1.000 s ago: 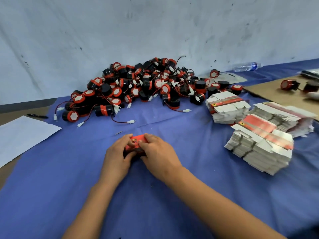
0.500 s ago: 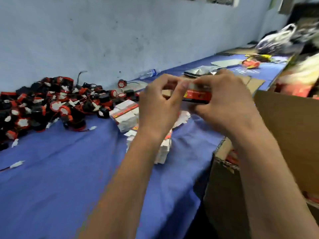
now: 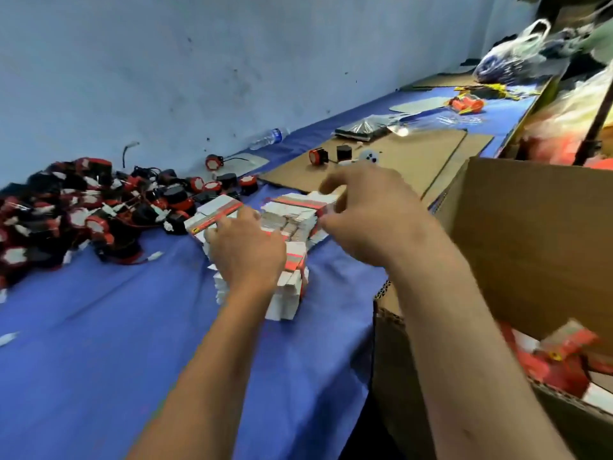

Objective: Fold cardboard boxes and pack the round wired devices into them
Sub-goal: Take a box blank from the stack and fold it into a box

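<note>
- Hands both over the stacks of flat box blanks on the blue cloth (image 3: 99, 343), mid-table.
- Left hand (image 3: 247, 250) palm down on the near stack of flat cardboard boxes (image 3: 288, 293); fingers spread and reaching onto the left stack (image 3: 212, 212), fingertips touching its top blank. Cannot tell if anything is pinched.
- Right hand (image 3: 371, 214) hovers over the far stack (image 3: 298, 210), fingers loosely curled, blurred; cannot tell if it holds a blank. Fingertips at the stack's top right edge.
- Blanks are white with red-orange bands, piled in three uneven stacks touching each other.
- Pile of round wired devices (image 3: 83, 210), black and red with white faces, red and black wires and white connectors, heaped on the cloth left of the stacks, against the wall (image 3: 199, 61).
- One lone device (image 3: 212, 162) lies behind the pile near the wall; two more (image 3: 328, 155) sit on the flat cardboard sheet (image 3: 414, 161) behind the stacks.
- Big open carton (image 3: 530, 244) at right, beside the table edge, under the right forearm; red folded boxes (image 3: 560, 356) lie inside it, blurred.
- Plastic water bottle (image 3: 265, 138) lies on its side by the wall.
- Far end of table: shiny plastic packets (image 3: 361, 129), red items (image 3: 464, 103), a plastic bag (image 3: 517, 51); details too blurred to tell.
</note>
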Tool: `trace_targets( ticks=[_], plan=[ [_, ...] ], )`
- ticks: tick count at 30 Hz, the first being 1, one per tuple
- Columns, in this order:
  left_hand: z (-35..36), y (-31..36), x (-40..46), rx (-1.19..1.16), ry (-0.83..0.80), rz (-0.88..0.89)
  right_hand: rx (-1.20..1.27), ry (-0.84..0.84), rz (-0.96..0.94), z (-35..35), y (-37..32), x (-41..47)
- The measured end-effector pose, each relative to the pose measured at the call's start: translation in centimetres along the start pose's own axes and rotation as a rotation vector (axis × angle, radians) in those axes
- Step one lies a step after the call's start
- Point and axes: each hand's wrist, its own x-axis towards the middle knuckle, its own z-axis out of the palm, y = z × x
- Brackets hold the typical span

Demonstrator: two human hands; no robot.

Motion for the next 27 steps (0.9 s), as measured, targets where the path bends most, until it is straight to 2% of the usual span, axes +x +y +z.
trace_targets(
  ticks=[2,3,6,8,11,13,17,20,23,27],
  plan=[
    [-0.1,-3.9,1.0,0.106,-0.109,-0.216,-0.007,-0.17,-0.037,4.9,-2.6,1.4],
    [-0.2,-5.5,1.5,0.084,-0.168,-0.274,-0.007,-0.234,-0.029,7.4,-3.6,2.2],
    [-0.3,-8.3,2.2,-0.196,-0.216,-0.291,-0.093,-0.349,0.012,12.8,-3.8,4.0],
    [-0.6,-9.5,2.3,-0.273,-0.135,-0.298,-0.122,-0.413,0.051,14.7,-3.1,4.7],
    [-1.0,-10.2,2.3,-0.36,0.005,-0.247,-0.058,-0.394,0.054,16.1,-2.1,5.5],
    [-0.8,-10.5,2.2,-0.447,0.022,-0.203,0.003,-0.339,0.041,17.0,-1.9,5.5],
    [-0.9,-11.2,2.3,-0.55,-0.097,-0.257,0.121,-0.263,0.013,17.6,-1.4,5.1],
    [-1.5,-12.3,2.0,-0.669,-0.205,-0.358,0.145,-0.297,-0.032,17.2,-1.1,5.0],
    [-1.8,-12.5,1.7,-0.723,-0.24,-0.351,0.043,-0.329,-0.114,16.5,-1.3,5.0],
    [-1.8,-12.5,2.1,-0.732,-0.215,-0.355,-0.027,-0.261,-0.327,16.1,-2.1,4.5]
  ],
)
